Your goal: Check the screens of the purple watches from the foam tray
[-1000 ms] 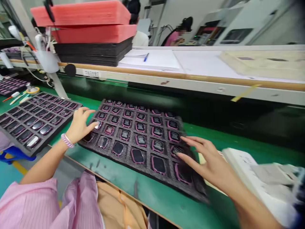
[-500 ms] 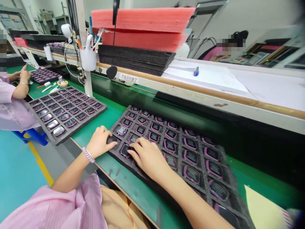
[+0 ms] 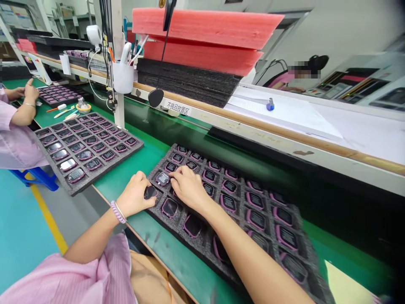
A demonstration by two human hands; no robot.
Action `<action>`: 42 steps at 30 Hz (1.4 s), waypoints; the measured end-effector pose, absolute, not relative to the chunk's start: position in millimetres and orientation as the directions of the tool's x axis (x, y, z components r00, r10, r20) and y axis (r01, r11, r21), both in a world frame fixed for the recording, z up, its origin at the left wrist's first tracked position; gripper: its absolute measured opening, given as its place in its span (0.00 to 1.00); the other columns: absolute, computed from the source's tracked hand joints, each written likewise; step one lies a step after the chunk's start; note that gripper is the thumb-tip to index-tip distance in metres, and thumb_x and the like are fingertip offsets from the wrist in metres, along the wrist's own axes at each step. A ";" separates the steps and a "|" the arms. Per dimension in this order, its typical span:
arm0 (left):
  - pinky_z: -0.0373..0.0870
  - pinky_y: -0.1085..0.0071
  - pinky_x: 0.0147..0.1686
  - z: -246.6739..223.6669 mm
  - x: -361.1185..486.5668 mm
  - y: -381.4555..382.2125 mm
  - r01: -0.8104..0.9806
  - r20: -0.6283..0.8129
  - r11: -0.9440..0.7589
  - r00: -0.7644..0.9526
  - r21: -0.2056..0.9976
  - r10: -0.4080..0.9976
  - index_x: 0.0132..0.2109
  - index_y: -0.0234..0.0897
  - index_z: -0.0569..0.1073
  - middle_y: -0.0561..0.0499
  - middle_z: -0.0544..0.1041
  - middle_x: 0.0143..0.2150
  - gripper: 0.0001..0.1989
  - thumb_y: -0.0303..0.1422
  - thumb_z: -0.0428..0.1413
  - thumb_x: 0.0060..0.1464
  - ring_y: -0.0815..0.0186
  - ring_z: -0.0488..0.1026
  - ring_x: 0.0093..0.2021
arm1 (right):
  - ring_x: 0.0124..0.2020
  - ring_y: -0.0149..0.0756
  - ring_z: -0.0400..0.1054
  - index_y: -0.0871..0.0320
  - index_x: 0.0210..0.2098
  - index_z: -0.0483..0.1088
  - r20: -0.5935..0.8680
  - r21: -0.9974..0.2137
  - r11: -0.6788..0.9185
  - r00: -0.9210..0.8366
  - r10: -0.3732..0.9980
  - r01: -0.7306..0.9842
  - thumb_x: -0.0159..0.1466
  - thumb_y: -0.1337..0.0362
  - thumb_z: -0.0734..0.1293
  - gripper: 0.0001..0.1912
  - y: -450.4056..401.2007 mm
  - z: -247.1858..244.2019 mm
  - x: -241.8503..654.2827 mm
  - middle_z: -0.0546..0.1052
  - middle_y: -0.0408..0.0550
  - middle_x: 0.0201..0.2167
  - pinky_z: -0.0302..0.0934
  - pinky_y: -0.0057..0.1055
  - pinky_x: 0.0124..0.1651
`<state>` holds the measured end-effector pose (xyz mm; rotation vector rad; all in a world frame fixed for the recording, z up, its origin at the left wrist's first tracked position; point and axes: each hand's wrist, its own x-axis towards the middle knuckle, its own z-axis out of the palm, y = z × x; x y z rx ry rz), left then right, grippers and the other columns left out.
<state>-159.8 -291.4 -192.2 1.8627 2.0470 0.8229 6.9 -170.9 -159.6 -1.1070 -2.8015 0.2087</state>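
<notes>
A dark foam tray (image 3: 164, 219) with rows of watch-like devices in pink-purple frames lies on the green table. At its left corner my left hand (image 3: 134, 196) holds a dark-screened device (image 3: 150, 192) between thumb and fingers. My right hand (image 3: 190, 185) reaches over the tray, its fingertips at the right edge of a device with a lit, text-covered screen (image 3: 163, 178). Below my right hand sits a device with a dark screen (image 3: 170, 207) in its compartment. My right forearm hides part of the tray.
A second device tray (image 3: 74, 185) lies to the left, jutting past the table edge. Beyond it are a co-worker's hands (image 3: 31, 93). A shelf with a white cup (image 3: 123, 77) and stacked pink foam (image 3: 205, 27) runs behind. Yellow paper (image 3: 343, 285) lies at right.
My right hand has moved up and away from the front row to the lit device. My left hand stays at the tray's corner with its device. The view has shifted slightly.
</notes>
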 end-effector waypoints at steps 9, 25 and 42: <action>0.70 0.58 0.51 -206.8 -163.2 -294.4 0.736 0.326 -0.091 -0.183 0.671 0.927 0.43 0.35 0.75 0.46 0.68 0.43 0.14 0.34 0.62 0.49 0.59 0.69 0.46 | 0.39 0.44 0.69 0.59 0.38 0.75 0.050 -0.003 0.814 -0.812 0.581 0.581 0.73 0.62 0.63 0.12 -207.6 -147.5 35.5 0.74 0.53 0.38 0.51 0.39 0.42; 0.69 0.67 0.48 -197.2 -149.6 -290.8 0.284 0.282 -0.153 -0.500 0.947 0.818 0.55 0.37 0.65 0.46 0.72 0.47 0.22 0.38 0.57 0.55 0.65 0.71 0.45 | 0.39 0.46 0.71 0.59 0.51 0.66 0.286 -0.274 0.818 -0.770 0.571 0.505 0.68 0.72 0.64 0.12 -259.9 -178.8 50.1 0.78 0.52 0.41 0.54 0.42 0.43; 0.62 0.75 0.29 -70.6 -46.5 -205.9 0.223 0.471 -0.480 0.095 0.849 0.877 0.51 0.35 0.69 0.53 0.71 0.35 0.19 0.29 0.58 0.51 0.72 0.63 0.29 | 0.33 0.35 0.68 0.54 0.53 0.71 0.052 -0.973 -0.039 -0.378 0.924 -0.229 0.56 0.53 0.77 0.28 -189.0 -95.4 145.4 0.76 0.49 0.42 0.67 0.32 0.36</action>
